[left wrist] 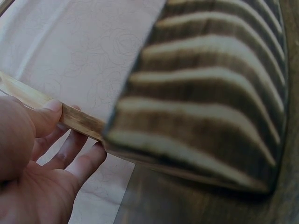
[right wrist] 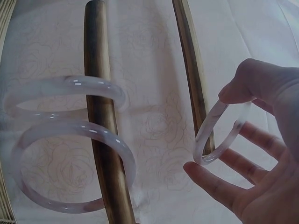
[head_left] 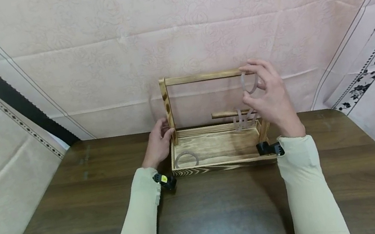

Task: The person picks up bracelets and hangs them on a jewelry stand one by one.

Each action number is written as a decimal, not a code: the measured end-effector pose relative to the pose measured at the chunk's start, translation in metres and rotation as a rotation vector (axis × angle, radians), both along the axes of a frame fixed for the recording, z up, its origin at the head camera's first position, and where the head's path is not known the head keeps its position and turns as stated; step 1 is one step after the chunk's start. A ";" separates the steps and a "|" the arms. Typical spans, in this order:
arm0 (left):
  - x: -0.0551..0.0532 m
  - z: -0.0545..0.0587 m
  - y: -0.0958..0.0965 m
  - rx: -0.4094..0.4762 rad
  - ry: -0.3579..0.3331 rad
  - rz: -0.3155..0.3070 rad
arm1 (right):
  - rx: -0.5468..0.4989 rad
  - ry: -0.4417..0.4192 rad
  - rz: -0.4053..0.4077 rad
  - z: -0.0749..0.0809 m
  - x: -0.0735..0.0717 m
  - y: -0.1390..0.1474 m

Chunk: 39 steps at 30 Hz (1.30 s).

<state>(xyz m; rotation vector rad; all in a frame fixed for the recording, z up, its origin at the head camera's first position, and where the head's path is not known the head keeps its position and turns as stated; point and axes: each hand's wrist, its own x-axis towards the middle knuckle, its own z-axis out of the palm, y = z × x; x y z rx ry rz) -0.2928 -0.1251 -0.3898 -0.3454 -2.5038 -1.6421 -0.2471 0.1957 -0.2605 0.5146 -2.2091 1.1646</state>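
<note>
A wooden bangle stand (head_left: 219, 167) has a tray base, a tall left post (head_left: 168, 112) and two bars. My left hand (head_left: 157, 144) grips that post low down; its thumb and fingers (left wrist: 74, 154) lie on either side of the wood in the left wrist view. With my right hand (head_left: 271, 94) I pinch a pale translucent bangle (right wrist: 205, 135) at the free end of the upper bar (head_left: 203, 77). Bangle and bar end overlap in the right wrist view; I cannot tell whether it encircles the bar. Other bangles (right wrist: 74, 86) hang on the lower bar (head_left: 221, 115).
One more bangle (head_left: 185, 153) lies in the tray's left part. The stand is on a brown wooden table (head_left: 219, 211), close to its far edge. Behind it hangs a pale floral cloth (head_left: 106, 64), with further cloth panels on both sides.
</note>
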 end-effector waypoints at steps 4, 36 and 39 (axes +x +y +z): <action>0.000 0.001 0.000 0.001 -0.002 0.001 | -0.004 -0.008 -0.015 0.000 -0.001 0.002; 0.000 0.000 0.002 0.021 0.013 -0.013 | -0.004 0.029 -0.049 -0.009 -0.023 0.001; 0.000 0.000 0.002 0.022 0.013 -0.007 | -0.008 0.035 -0.052 -0.009 -0.024 0.000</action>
